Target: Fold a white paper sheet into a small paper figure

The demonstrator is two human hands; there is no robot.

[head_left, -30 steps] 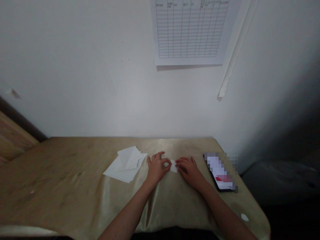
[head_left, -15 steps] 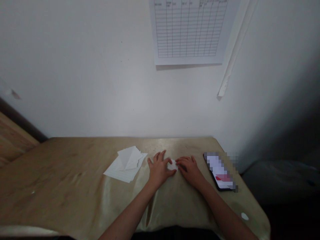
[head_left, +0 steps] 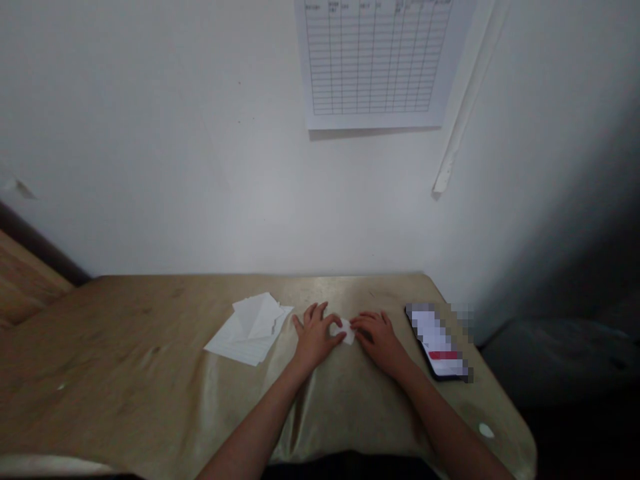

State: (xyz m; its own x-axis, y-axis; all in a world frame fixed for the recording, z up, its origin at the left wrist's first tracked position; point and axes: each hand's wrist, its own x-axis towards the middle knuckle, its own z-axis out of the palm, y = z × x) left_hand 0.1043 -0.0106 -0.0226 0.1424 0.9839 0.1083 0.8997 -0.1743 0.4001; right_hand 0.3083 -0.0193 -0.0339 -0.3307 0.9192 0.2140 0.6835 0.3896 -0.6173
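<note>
Small white paper [head_left: 347, 332]: is lying on the worktop [head_left: 125, 360] in front of the person, between the two hands.
Left hand [head_left: 314, 338]: is curving its thumb and index finger toward the paper's left side, keeping a narrow gap between their tips; the other fingers are spreading away toward the wall [head_left: 150, 147].
Right hand [head_left: 379, 338]: is bringing its fingertips to the paper's right edge; whether it is pinching or only pressing, I cannot tell.
In the way: fingertips of both hands are covering parts of the paper's edges.
Paper sheets [head_left: 245, 340]: are lying in an uneven, overlapping pile just beside the left hand, the upper ones showing creases.
Phone [head_left: 434, 343]: is lying face up to the right of the right hand, apart from it, its lit screen partly blurred into blocks and showing a red patch.
White scrap [head_left: 485, 430]: is lying near the worktop's right edge, beyond the right forearm.
Printed sheet [head_left: 373, 67]: is hanging on the wall, showing a ruled grid; a pale strip [head_left: 463, 127] is slanting down beside it.
Paper's look: is showing plain white and far smaller than the piled sheets; its folds are looking too small to make out.
</note>
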